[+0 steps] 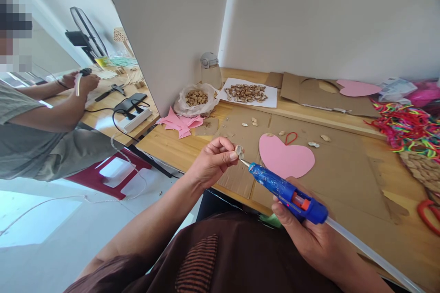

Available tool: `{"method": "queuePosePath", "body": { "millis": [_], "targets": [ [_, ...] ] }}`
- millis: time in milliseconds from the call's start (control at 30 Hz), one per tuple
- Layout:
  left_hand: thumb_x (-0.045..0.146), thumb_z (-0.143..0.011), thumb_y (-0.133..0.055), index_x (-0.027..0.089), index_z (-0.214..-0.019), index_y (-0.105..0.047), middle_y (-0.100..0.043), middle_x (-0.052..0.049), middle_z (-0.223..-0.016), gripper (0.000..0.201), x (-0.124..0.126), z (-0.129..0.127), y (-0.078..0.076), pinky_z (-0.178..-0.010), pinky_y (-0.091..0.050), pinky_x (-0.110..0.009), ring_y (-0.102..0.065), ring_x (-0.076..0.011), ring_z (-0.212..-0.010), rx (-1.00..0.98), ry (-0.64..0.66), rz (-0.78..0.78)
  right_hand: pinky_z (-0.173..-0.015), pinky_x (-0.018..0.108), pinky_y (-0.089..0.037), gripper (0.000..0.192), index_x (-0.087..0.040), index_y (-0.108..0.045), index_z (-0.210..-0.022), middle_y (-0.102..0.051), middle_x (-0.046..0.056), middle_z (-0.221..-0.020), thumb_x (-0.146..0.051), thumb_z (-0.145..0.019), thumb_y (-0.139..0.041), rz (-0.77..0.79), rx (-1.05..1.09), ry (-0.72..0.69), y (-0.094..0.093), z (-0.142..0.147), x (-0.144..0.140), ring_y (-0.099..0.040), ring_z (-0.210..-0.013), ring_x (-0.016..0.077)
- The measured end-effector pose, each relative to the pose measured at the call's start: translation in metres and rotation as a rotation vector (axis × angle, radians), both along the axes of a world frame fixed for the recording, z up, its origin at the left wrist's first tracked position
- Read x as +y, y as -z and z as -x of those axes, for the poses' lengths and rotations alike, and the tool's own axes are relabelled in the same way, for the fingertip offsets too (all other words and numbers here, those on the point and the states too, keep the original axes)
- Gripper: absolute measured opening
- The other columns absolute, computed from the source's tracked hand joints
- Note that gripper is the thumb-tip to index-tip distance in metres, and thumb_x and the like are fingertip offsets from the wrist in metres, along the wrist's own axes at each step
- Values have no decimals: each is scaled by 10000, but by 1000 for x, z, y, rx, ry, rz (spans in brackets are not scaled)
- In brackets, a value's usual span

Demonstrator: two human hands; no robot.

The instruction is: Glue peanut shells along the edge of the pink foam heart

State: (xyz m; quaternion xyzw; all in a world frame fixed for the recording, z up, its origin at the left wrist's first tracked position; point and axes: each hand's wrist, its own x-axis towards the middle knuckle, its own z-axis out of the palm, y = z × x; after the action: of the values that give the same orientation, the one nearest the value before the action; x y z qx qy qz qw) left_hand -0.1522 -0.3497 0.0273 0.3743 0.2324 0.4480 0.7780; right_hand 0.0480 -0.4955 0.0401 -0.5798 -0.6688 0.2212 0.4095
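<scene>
Between thumb and fingers, my left hand (217, 159) pinches a half peanut shell (239, 151), its hollow side partly showing. My right hand (302, 226) is wrapped round a blue hot glue gun (278, 186), with a long clear glue stick (371, 252) running out of its back. The metal nozzle points at the shell's lower edge and appears to touch it. Just beyond the gun lies a pink heart (287, 156) with a red loop (291, 138) at its top. One peanut shell (269, 135) sits at the heart's upper left edge. Other peanut shells (313, 144) are scattered on the cardboard (347, 174).
Behind are a bag of peanuts (196, 98), shell pieces on white paper (275, 96), and a bottle (210, 73). Pink scraps (180, 122) lie left. Colourful cords (412, 128) and red-handled scissors (428, 215) are right. At another table, a person (41, 114) works beside a power strip (135, 121).
</scene>
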Motion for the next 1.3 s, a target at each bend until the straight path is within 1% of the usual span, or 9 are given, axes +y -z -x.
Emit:
{"method": "queuePosePath", "body": {
  "millis": [167,333,500,667,767,933,1100,1200,1300],
  "targets": [
    [198,-627,-918,147,-716,-606,-678,6,-745,328,0,1,1,-635,-500,-189,-609,-71,-644,1,7,-15,-660,293,-561,152,-252,-604,-1049,-684,20,-831,-378,-963,-603,-14,-28,4,-1,1,0,-687,-743,208],
    [209,-624,-922,150,-720,-594,-672,13,-740,347,0,2,0,-642,-497,-187,-606,-68,-643,3,5,-13,-632,291,-558,138,-251,-611,-1026,-671,19,-809,-372,-959,-608,-19,-51,14,1,0,-1,-673,-705,206],
    [214,-621,-924,149,-717,-594,-669,13,-737,350,0,1,1,-636,-490,-183,-601,-65,-633,6,6,-19,-659,300,-565,151,-253,-608,-1044,-685,33,-860,-375,-956,-612,-46,-58,27,1,0,0,-689,-755,221],
    [198,-623,-921,150,-718,-604,-685,7,-751,335,0,1,1,-650,-505,-192,-614,-74,-659,-7,8,8,-630,288,-553,122,-255,-603,-974,-684,24,-827,-377,-968,-598,-30,-46,2,1,0,1,-687,-736,210],
    [193,-627,-919,150,-718,-610,-696,3,-756,325,0,2,2,-655,-511,-191,-621,-75,-666,-17,10,17,-659,300,-560,126,-260,-603,-1022,-703,33,-874,-373,-965,-606,-43,-49,9,3,-1,0,-704,-787,224],
    [181,-636,-915,149,-719,-615,-700,2,-756,312,1,2,2,-653,-521,-187,-626,-72,-653,-25,12,23,-665,313,-560,186,-262,-589,-1104,-703,35,-874,-383,-963,-607,-42,-59,17,3,-1,0,-700,-770,229],
    [189,-625,-927,147,-726,-610,-711,-2,-776,335,0,2,3,-645,-524,-178,-634,-70,-662,-28,12,33,-628,286,-535,122,-252,-605,-945,-648,2,-738,-365,-980,-580,-14,-62,-11,-3,0,2,-655,-658,188],
    [196,-617,-933,146,-729,-603,-707,1,-772,352,0,2,3,-637,-519,-174,-637,-71,-663,-24,11,39,-627,279,-528,168,-249,-585,-865,-656,8,-757,-367,-983,-569,-35,-73,-12,-4,0,3,-655,-677,186],
    [197,-617,-933,146,-728,-601,-707,0,-762,354,0,2,3,-622,-511,-166,-639,-73,-664,-23,10,38,-638,280,-523,175,-248,-573,-857,-683,17,-805,-372,-980,-571,-58,-84,-6,-3,-1,3,-669,-715,195]
  ]
}}
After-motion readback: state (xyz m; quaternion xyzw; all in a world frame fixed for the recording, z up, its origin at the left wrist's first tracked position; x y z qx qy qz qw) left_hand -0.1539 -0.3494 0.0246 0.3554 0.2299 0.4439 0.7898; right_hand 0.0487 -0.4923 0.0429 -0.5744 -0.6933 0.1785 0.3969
